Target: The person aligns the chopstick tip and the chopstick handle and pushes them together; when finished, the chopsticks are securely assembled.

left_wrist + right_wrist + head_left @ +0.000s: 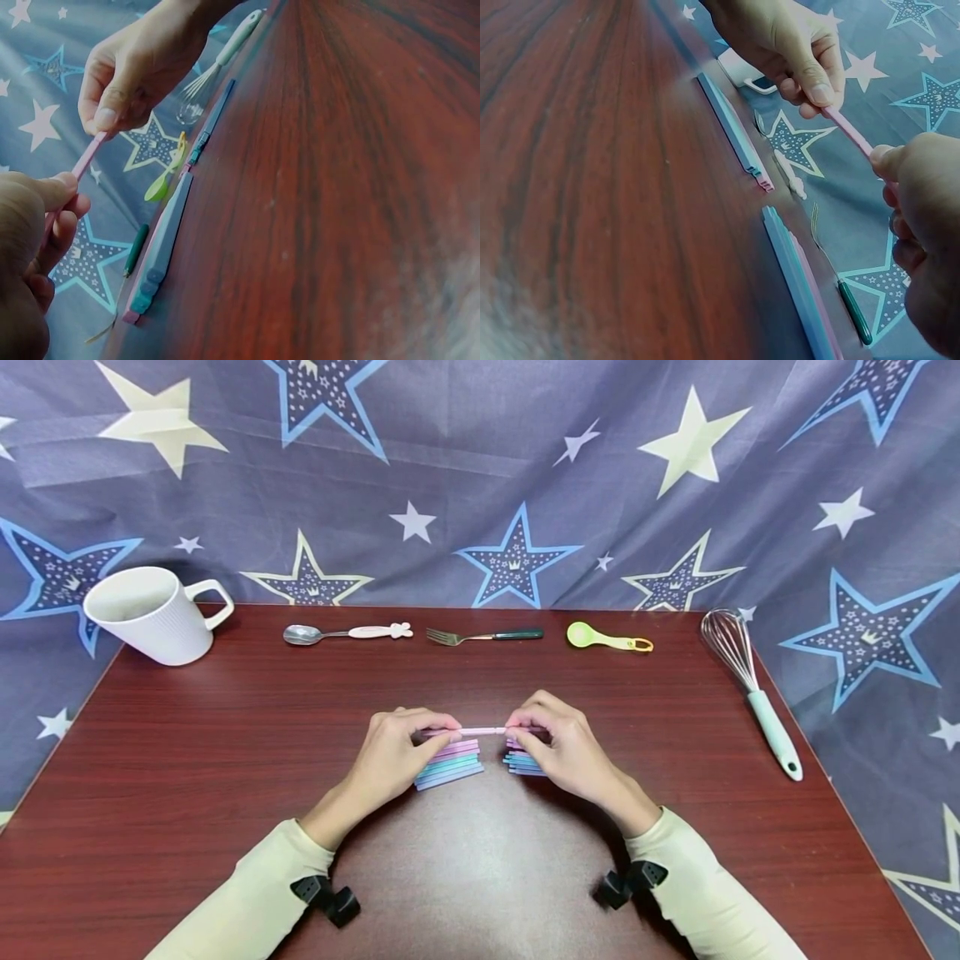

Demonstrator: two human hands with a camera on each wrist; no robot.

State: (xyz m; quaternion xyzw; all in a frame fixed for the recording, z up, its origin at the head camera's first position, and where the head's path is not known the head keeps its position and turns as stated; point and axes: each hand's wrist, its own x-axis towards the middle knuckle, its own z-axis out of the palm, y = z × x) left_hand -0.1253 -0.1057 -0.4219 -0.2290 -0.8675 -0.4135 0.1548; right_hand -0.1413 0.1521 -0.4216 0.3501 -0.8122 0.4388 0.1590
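A thin pink stick (pixel 482 731) is held up over the table (pixel 480 868), stretched between two bare hands. The left hand (pixel 393 745) pinches one end with its thumb and pointing finger. The right hand (pixel 558 739) pinches the other end the same way, and its other fingers curl in. The stick is long, straight and smooth, and flat on its sides.

Both hands lean in toward each other, with the arms coming up from the bottom corners. The arms wear pale cream sleeves (pixel 251 893), each with a black gadget (pixel 326 897) at the wrist.

Just under the hands lie two small piles of sticks, the left pile (pixel 450 767) and the right pile (pixel 522 762), with a gap between. Both go from pink through blue-green to blue, and the right hand hides some of its pile.

The table is shiny, red-brown and streaky like wood. Along its back are a white ridged mug (pixel 150 614), a metal spoon (pixel 348 632) with a white handle, a fork (pixel 483 636) with a green handle, and a lime-green scoop (pixel 609 637). A wire whisk (pixel 753 693) lies at the right. Behind hangs a wrinkly grey-blue cloth (pixel 480 468) with stars.
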